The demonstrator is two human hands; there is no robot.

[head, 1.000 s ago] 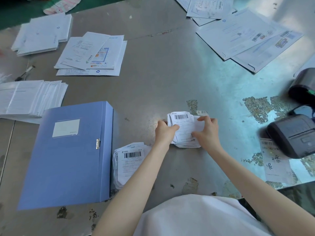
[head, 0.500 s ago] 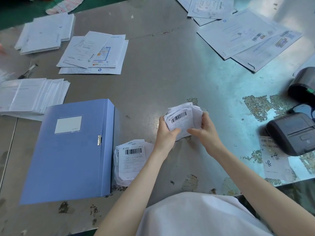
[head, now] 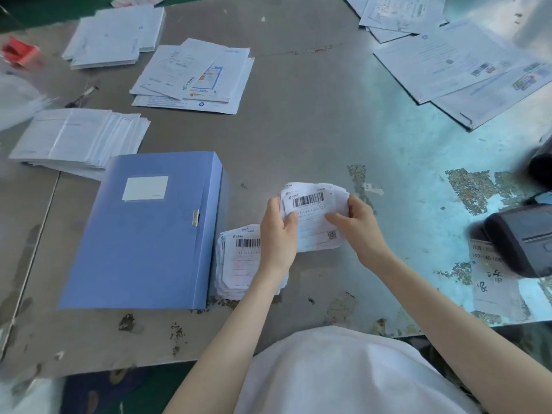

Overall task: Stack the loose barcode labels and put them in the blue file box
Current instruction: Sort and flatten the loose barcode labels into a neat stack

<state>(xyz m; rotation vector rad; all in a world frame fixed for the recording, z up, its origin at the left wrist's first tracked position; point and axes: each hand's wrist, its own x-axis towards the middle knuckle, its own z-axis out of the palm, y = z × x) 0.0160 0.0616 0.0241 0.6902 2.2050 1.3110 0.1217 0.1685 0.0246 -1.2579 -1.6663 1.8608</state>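
Blue file box (head: 143,234); white labels (head: 313,216), black barcodes

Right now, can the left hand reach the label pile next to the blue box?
Probably yes: the left hand is right over that label pile, nothing between, but it grips the held bundle.

— What's in the hands?
— A bundle of barcode labels (head: 313,213), held mid-frame. The left hand (head: 277,234) grips its left edge, and the right hand (head: 360,227) pinches the right edge.
— And the rest?
— A second label stack (head: 239,264) lies on the grey table (head: 298,130), just beside the closed blue file box (head: 143,234), left of centre. A black printer (head: 522,243) sits at the right edge.
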